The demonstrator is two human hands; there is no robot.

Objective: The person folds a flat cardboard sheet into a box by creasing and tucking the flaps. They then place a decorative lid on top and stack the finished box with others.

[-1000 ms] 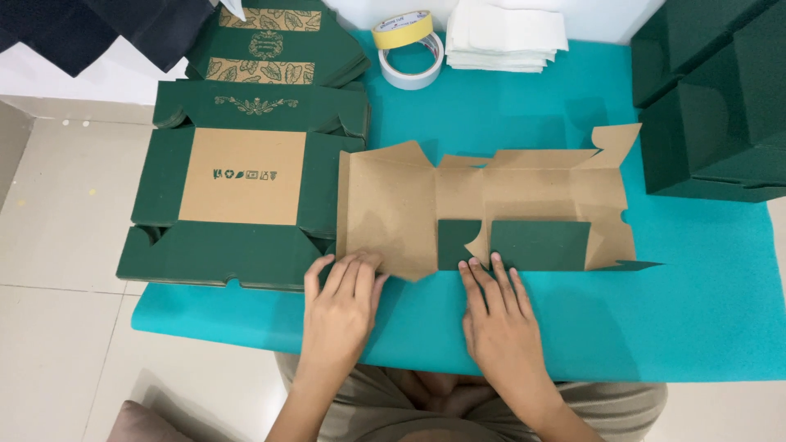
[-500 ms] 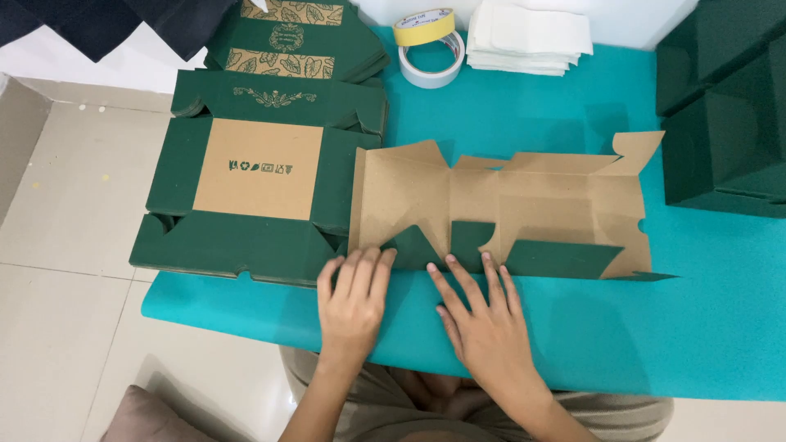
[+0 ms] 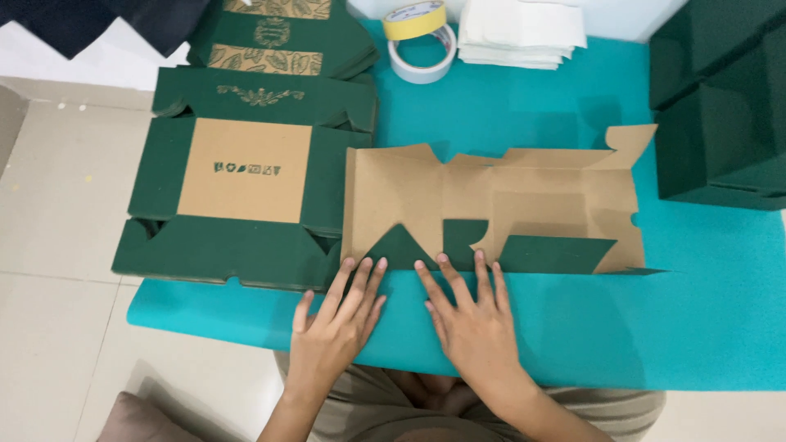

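At the left edge of the teal mat, partly overhanging it above the tiled floor, lies a stack of flat dark green cardboard box blanks with a brown square panel on top, and behind it, toward the far left corner, more green blanks printed with gold leaves. Just right of the stack, touching its edge, lies the unfolded brown cardboard box blank with green flaps folded up along its near side; its long axis runs left to right across the mat, parallel to the near edge. The left hand lies flat on the mat, fingers spread apart and clamped on nothing, fingertips touching the near left corner of that blank at a green triangular flap. The right hand lies flat beside it, fingers likewise apart, tips at the near edge toward the blank's middle. The blank lies straight ahead of both sets of fingers, most of its length stretching right, so the right hand is nearer its bulk. At the far edge sit two tape rolls, one yellow, one white, then a stack of white folded sheets; at the right edge stand assembled dark green boxes
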